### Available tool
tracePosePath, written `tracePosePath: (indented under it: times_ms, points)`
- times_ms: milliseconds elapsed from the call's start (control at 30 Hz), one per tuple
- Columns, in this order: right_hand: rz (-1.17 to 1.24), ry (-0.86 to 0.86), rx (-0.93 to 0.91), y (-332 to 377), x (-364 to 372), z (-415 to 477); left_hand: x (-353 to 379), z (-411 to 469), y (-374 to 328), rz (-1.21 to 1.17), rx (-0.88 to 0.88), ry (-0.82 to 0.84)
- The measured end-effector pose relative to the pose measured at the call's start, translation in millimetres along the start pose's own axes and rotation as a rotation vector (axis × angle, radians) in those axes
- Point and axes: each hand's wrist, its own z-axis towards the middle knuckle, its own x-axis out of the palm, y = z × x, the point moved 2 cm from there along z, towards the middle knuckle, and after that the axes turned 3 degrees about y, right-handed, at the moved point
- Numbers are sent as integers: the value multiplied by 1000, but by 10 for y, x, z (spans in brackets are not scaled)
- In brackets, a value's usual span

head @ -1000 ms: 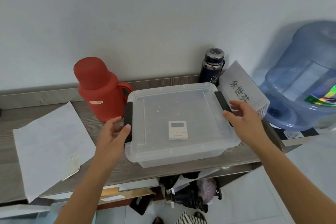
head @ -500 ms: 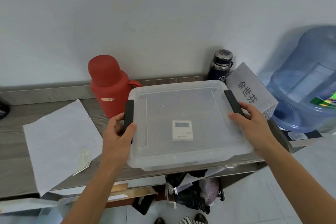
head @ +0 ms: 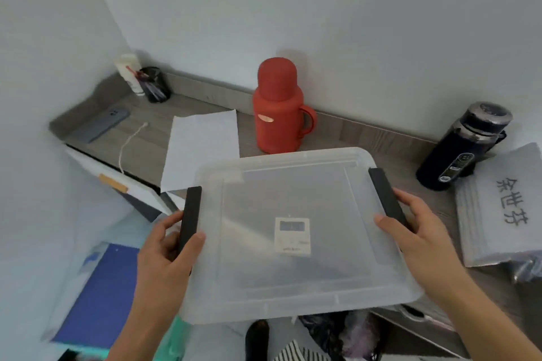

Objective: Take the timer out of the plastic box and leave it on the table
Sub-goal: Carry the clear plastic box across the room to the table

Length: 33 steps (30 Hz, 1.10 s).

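A clear plastic box (head: pixel 293 296) with its lid on fills the middle of the view and reaches past the table's front edge. Inside it, seen through the lid, lies a small white timer (head: pixel 292 236) with a grey display. My left hand (head: pixel 167 255) grips the black latch (head: pixel 190 217) on the box's left side. My right hand (head: pixel 416 234) holds the black latch (head: pixel 386 199) on the right side, thumb on the lid.
On the grey wooden table (head: pixel 346 132) stand a red thermos jug (head: pixel 277 108), a dark bottle (head: pixel 460 146), a white paper sheet (head: pixel 202 146), a phone (head: pixel 101 126) with a cable, and a pen cup (head: pixel 155 85). A labelled grey pack (head: pixel 498 208) lies at the right.
The view has swung left and the box has come toward me and left, past the table edge. Both hands have stayed on the side latches.
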Motion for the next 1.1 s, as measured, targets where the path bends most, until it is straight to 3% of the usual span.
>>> tracePosePath:
  times_ms: [167, 500, 933, 1100]
  points:
    - [-89, 288, -1, -58, 293, -146, -365, -929, 353, -4, -165, -256]
    - [-217, 831, -31, -248, 1461, -1222, -1351, -2883, 932, -63, -275, -748]
    - [-525, 1328, -246, -756, 3107, -4029, -2830, -5708, 1811, -120, -510, -1202]
    - [-634, 1496, -352, -824, 3767, -4902, -3226, -6415, 2067, -182, -550, -1381]
